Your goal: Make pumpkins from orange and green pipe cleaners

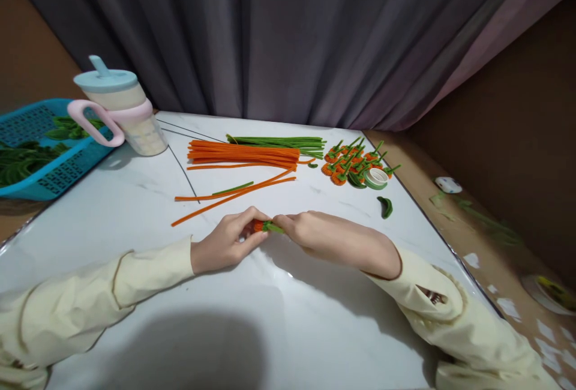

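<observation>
In the head view my left hand (231,239) pinches the orange head of a small pipe-cleaner piece with a green stem (266,226), thumb and fingers closed around it. The fingers of my right hand (300,228) are closed on its green stem end, close beside the left fingertips. Several finished-looking pieces of the same kind (339,165), orange heads with green stems, lie in a cluster at the back right. Beyond my hands rest a bundle of orange pipe cleaners (243,153), a bundle of green pipe cleaners (279,143) and a few loose orange pipe cleaners (234,198).
A roll of green tape (376,178) lies against the cluster, and a curled green piece (386,207) is nearby. A lidded tumbler with a pink handle (130,111) and a blue basket (58,174) holding green pieces stand at left. A dark curtain (279,36) hangs behind the white table (315,336).
</observation>
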Available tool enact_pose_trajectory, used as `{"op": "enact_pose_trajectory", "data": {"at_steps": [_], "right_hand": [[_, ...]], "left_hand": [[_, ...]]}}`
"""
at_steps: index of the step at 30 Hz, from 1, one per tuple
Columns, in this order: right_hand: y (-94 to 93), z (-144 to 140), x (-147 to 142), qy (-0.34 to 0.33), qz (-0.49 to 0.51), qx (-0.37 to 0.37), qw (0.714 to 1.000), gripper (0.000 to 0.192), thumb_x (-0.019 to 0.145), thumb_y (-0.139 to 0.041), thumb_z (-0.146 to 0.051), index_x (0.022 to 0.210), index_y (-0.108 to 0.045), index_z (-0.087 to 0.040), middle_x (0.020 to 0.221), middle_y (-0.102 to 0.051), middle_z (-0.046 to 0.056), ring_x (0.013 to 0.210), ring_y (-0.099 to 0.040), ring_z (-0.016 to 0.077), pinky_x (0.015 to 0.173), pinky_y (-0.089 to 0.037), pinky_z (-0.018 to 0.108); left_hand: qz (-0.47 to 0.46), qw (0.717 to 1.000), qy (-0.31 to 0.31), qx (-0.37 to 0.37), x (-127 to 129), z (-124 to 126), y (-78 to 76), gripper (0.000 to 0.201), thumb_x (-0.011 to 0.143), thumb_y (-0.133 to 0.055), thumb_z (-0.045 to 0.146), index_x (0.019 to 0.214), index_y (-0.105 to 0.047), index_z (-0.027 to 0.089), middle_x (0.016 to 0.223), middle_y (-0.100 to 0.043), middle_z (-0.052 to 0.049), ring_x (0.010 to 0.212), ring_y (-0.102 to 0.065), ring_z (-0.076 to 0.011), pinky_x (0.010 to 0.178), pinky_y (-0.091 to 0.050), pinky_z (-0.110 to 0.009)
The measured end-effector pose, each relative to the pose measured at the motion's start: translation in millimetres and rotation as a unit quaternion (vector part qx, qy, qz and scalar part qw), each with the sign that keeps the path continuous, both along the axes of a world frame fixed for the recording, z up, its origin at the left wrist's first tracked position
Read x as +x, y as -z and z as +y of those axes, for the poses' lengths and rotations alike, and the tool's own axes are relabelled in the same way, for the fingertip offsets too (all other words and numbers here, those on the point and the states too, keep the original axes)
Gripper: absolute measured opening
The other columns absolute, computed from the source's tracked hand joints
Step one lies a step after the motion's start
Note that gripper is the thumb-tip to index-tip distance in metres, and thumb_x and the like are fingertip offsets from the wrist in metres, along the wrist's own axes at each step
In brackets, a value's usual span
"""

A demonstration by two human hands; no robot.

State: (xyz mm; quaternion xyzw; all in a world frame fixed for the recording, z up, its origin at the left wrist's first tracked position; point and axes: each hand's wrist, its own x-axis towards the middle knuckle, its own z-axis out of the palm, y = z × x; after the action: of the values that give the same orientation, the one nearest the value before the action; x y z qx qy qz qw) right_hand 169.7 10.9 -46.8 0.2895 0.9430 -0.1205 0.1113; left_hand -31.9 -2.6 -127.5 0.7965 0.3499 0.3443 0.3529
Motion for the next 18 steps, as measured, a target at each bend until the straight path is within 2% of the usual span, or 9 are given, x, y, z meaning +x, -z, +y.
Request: {"op": "enact_pose_trajectory", "data": {"at_steps": [2,5,8,10,15,18], "right_hand": [[-1.2,0.1,-1.2,0.011,-0.010,0.002,1.000,0.024,0.084,-0.043,0.002,0.103,-0.054,-0.008,0.074,-0.063,0.004,0.046,-0.044,0.0090,0.043,-0.021,0.024],[-1.8,-3.6,-0.3,-0.011,-0.028,0.029,0.999,0.023,0.088,-0.041,0.000,0.106,-0.053,-0.007,0.082,-0.064,0.007,0.050,-0.048,0.0101,0.044,-0.021,0.026],[2.6,-7.4,3.9,-0.036,-0.023,0.082,0.996,0.026,0.090,-0.040,-0.003,0.113,-0.050,-0.006,0.081,-0.064,0.007,0.048,-0.050,0.0112,0.043,-0.019,0.027],[8.6,-8.0,7.0,-0.040,-0.013,0.092,0.995,0.026,0.090,-0.040,-0.003,0.115,-0.049,-0.006,0.077,-0.063,0.006,0.046,-0.048,0.0111,0.043,-0.019,0.026],[24.8,-6.7,10.3,-0.021,0.065,0.029,0.997,0.016,0.089,-0.041,-0.006,0.102,-0.049,-0.011,0.061,-0.053,-0.002,0.042,-0.039,0.0100,0.041,-0.022,0.024],[24.9,-8.8,7.2,0.051,0.132,-0.077,0.987,0.016,0.085,-0.040,-0.002,0.093,-0.047,-0.014,0.058,-0.053,-0.003,0.043,-0.042,0.0092,0.042,-0.027,0.020]], "left_hand": [[-0.005,1.000,-0.009,-0.011,0.1,0.3,-0.4,0.011,0.089,-0.050,0.022,0.099,-0.051,0.016,0.068,-0.056,0.002,0.053,-0.050,-0.0095,0.049,-0.041,-0.021],[0.005,1.000,-0.014,-0.002,-0.3,-0.1,0.2,0.013,0.090,-0.050,0.023,0.101,-0.051,0.016,0.072,-0.059,0.000,0.056,-0.052,-0.0107,0.050,-0.042,-0.021],[0.025,0.999,-0.008,0.030,-1.0,-1.6,2.0,0.014,0.090,-0.050,0.023,0.102,-0.051,0.016,0.078,-0.062,-0.003,0.057,-0.053,-0.0110,0.050,-0.041,-0.022],[0.037,0.998,0.000,0.058,-1.3,-2.6,3.1,0.014,0.091,-0.048,0.022,0.103,-0.051,0.017,0.082,-0.062,-0.004,0.058,-0.053,-0.0113,0.052,-0.042,-0.023],[0.046,0.987,0.018,0.152,-1.2,-2.9,4.3,0.016,0.092,-0.046,0.017,0.108,-0.048,0.017,0.087,-0.062,-0.005,0.068,-0.057,-0.0141,0.062,-0.047,-0.025],[0.061,0.979,0.031,0.192,-1.4,-3.1,3.3,0.015,0.093,-0.043,0.016,0.107,-0.048,0.017,0.084,-0.060,-0.005,0.068,-0.057,-0.0153,0.062,-0.047,-0.025]]}}
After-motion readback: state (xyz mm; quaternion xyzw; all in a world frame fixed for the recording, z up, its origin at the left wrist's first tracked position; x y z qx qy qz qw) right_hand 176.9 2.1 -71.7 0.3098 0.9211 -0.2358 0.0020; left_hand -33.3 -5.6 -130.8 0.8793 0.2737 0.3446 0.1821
